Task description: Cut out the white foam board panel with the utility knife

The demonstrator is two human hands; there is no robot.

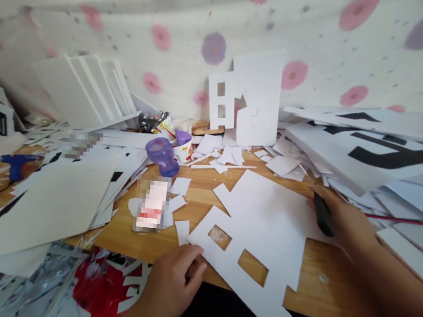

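- Left hand (pixel 173 281) is resting, loosely curled, at the edge of the white sheet (pixel 263 219) (pinching it? can't tell).
- Right hand (pixel 345 222) is gripping a black tool (pixel 322 214) at the sheet's right side.
- That sheet, two openings showing, is lying on the bench (pixel 320 276), overhanging its front.

White sheet (pixel 266 212), stepped and windowed

It lies flat between the two hands, its outline broken by square notches. Two rectangular openings sit just right of the left hand (pixel 174 278), which is by its edge. A black tool (pixel 322 214) is gripped, tilted, in the right hand (pixel 348 221), its working end unclear.
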